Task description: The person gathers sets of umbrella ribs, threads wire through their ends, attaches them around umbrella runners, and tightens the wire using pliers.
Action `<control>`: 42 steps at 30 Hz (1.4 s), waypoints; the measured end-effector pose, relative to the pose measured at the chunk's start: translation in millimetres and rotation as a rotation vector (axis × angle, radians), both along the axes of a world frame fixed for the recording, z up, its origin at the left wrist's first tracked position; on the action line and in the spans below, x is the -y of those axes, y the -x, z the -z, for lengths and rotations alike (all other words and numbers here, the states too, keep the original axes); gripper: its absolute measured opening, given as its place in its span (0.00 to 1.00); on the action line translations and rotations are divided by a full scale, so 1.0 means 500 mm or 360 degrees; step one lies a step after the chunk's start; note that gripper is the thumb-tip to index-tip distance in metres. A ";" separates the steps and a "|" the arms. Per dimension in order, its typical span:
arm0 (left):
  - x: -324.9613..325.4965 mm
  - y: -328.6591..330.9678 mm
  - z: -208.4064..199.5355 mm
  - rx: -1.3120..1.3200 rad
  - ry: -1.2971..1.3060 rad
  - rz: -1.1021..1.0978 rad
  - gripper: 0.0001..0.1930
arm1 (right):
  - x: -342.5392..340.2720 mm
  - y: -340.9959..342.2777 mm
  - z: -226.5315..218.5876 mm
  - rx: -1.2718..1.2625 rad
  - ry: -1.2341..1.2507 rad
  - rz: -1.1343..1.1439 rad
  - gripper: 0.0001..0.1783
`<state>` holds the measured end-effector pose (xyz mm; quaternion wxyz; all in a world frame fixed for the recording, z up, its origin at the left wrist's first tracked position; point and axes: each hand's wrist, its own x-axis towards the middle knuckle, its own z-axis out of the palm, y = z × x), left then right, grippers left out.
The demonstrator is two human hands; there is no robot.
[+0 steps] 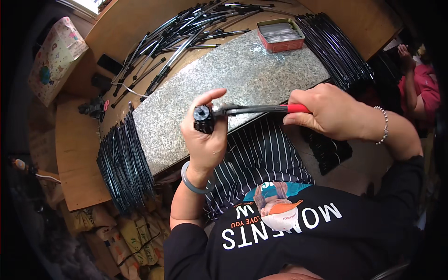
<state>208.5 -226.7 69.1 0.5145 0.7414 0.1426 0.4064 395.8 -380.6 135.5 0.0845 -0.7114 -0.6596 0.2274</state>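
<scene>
Right hand (326, 112) curled around pliers (256, 109).

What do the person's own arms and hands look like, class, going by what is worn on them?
The left hand is ungloved, with a smooth grey bangle at the wrist. The right hand, also ungloved, has a silvery beaded bracelet at the wrist. The black sleeves are short.
</scene>
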 end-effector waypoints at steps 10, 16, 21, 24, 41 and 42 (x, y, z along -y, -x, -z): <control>-0.071 0.015 -0.042 0.0998 0.1115 0.0933 0.20 | -0.039 -0.103 0.268 0.0752 -0.0745 0.0501 0.31; -0.014 -0.063 -0.038 0.1229 0.2087 -0.0061 0.22 | -0.125 0.087 0.201 -0.1436 -0.1584 0.0156 0.46; 0.040 -0.005 0.089 -0.0122 0.1992 0.1418 0.20 | -0.181 0.080 0.101 -0.2429 -0.1441 0.0338 0.31; 0.035 -0.012 0.005 0.0186 0.0080 0.0098 0.11 | -0.189 0.052 0.108 -0.1746 -0.0659 0.0030 0.21; -0.037 -0.073 -0.114 0.0551 0.0040 0.0117 0.15 | -0.129 0.082 0.091 0.0087 -0.1736 0.0144 0.33; -0.042 -0.073 -0.117 0.0486 0.0004 0.0172 0.16 | -0.129 0.075 0.075 -0.0386 -0.1444 0.0200 0.31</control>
